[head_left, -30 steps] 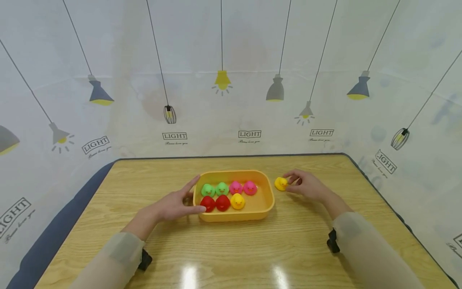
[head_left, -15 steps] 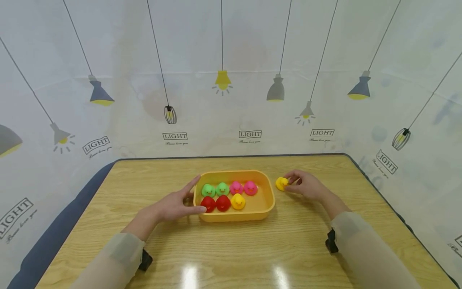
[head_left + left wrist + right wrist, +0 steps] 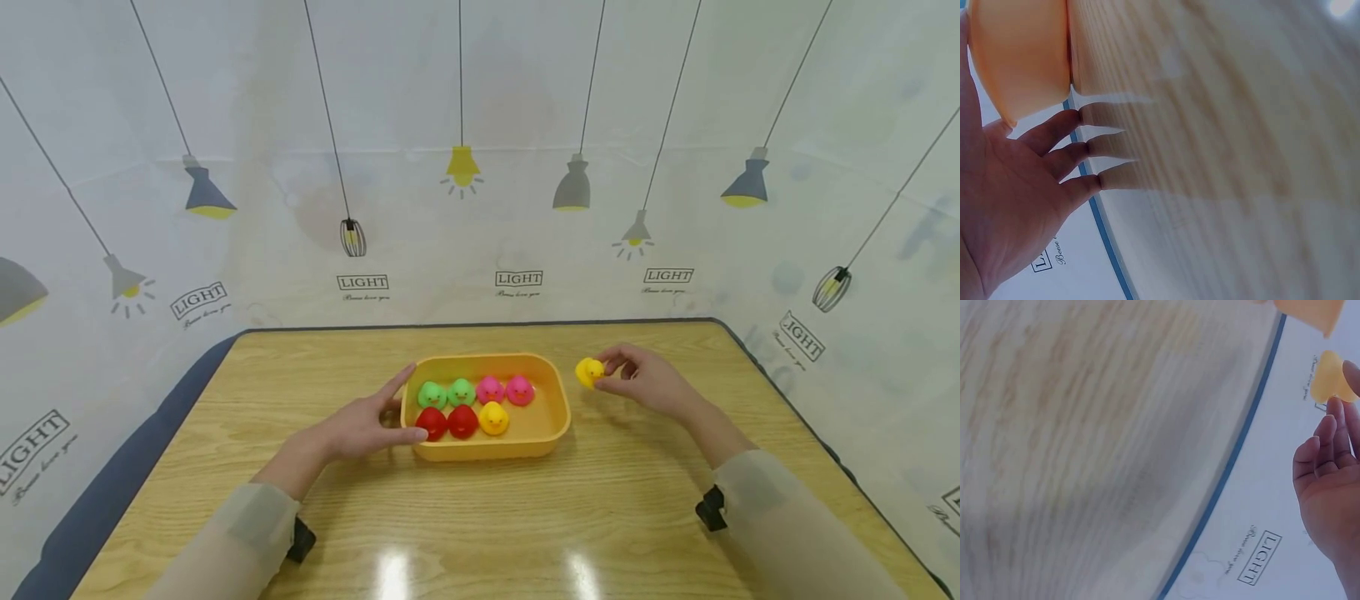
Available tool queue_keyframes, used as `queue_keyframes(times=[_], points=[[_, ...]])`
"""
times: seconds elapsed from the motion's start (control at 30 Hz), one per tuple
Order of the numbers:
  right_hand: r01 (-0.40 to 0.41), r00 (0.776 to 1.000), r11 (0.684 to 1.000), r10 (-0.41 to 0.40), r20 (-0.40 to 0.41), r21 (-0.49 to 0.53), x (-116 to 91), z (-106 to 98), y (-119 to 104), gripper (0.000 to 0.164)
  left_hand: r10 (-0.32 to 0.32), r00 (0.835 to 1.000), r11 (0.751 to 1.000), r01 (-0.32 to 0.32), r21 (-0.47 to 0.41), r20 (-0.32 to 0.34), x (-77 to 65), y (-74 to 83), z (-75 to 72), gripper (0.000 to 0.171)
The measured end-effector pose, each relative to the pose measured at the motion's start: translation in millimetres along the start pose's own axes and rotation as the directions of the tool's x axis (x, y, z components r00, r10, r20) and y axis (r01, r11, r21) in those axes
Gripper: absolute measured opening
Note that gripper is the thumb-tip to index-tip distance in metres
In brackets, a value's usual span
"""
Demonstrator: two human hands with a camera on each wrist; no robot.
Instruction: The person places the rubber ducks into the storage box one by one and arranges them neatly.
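Note:
My right hand (image 3: 647,379) pinches a yellow rubber duck (image 3: 588,372) between thumb and fingertips, just off the tray's right end. In the right wrist view the same duck (image 3: 1331,378) stands raised, apart from the table. An orange plastic tray (image 3: 558,417) holds two green ducks (image 3: 447,394), two pink ducks (image 3: 506,391), two red ducks (image 3: 447,422) and one yellow duck (image 3: 494,418). My left hand (image 3: 367,427) rests at the tray's left end, with index finger and thumb extended along its rim. Spread, fairly straight fingers (image 3: 1054,132) show in the left wrist view.
The wooden table (image 3: 480,508) extends around the tray, with a dark edge at the back. Behind it hangs a pale wall cover (image 3: 420,100) printed with lamps. A black strap piece (image 3: 711,508) sits under the right sleeve, and another (image 3: 302,539) under the left.
My right hand has lifted the yellow duck off the table and tilted it, moving slightly back. The left hand and the tray hold their place.

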State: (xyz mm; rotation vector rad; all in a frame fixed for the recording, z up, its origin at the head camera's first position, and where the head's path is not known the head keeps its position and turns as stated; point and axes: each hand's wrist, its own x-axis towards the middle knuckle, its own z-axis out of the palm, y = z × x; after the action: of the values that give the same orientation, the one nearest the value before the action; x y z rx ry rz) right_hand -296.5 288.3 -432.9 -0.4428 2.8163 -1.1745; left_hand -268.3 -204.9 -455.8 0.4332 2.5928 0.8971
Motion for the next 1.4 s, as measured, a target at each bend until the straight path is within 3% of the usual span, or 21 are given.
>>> queue_keyframes(times=[0.3,0.77,1.13,1.4], points=[[0.082,0.997,0.997,-0.082,-0.004,-0.007,-7,-1,-25,0.040,-0.013,1.000,1.000,0.013,0.000,-0.004,1.2,-0.4,-0.1,0.114],[0.171,0.984,0.985,-0.171,0.057,0.011,2,29,-51,0.037,-0.006,1.000,1.000,0.006,-0.002,-0.002,1.1,-1.4,0.5,0.115],[0.186,0.974,0.981,-0.177,0.139,-0.058,7,48,-67,0.035,-0.005,1.000,1.000,0.005,0.011,0.002,0.5,0.6,0.1,0.114],[0.158,0.970,0.979,-0.130,0.207,-0.128,11,58,-72,0.030,-0.001,1.000,1.000,0.001,0.022,-0.001,0.0,0.8,-0.8,0.114]])
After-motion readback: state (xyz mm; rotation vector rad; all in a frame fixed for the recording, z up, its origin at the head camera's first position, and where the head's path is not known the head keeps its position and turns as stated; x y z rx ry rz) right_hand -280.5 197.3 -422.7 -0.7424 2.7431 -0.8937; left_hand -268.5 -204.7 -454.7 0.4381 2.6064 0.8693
